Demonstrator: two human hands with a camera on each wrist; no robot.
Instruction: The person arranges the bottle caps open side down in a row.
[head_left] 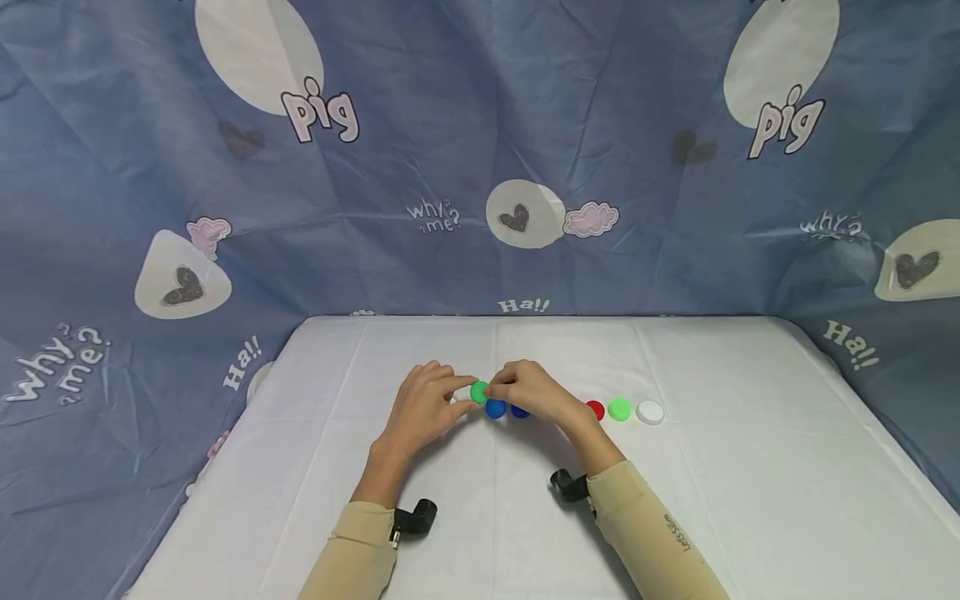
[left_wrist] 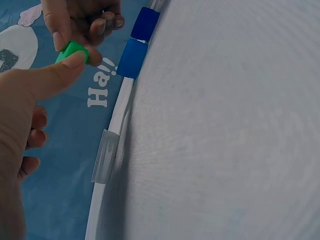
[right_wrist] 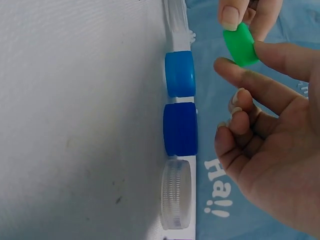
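Note:
A green bottle cap [head_left: 479, 392] is held up between both hands above the table. My left hand [head_left: 427, 404] pinches it with thumb and fingertip, as the left wrist view shows the thumb on the green cap [left_wrist: 73, 51]. From the other side, the thumb and forefinger of my right hand [head_left: 536, 392] pinch the same cap [right_wrist: 241, 45]; its other fingers are loosely curled. Just below stand a light blue cap [head_left: 495, 409] and a dark blue cap [head_left: 520, 412], the latter partly hidden by the right hand. A clear ridged cap [right_wrist: 176, 195] stands beside the dark blue one.
Right of the right wrist lie a red cap [head_left: 596, 410], a light green cap [head_left: 619, 409] and a white cap [head_left: 650, 412]. Another clear ridged cap [left_wrist: 106, 157] stands left of the blue ones. A patterned blue cloth [head_left: 450, 275] hangs behind the white table [head_left: 750, 500].

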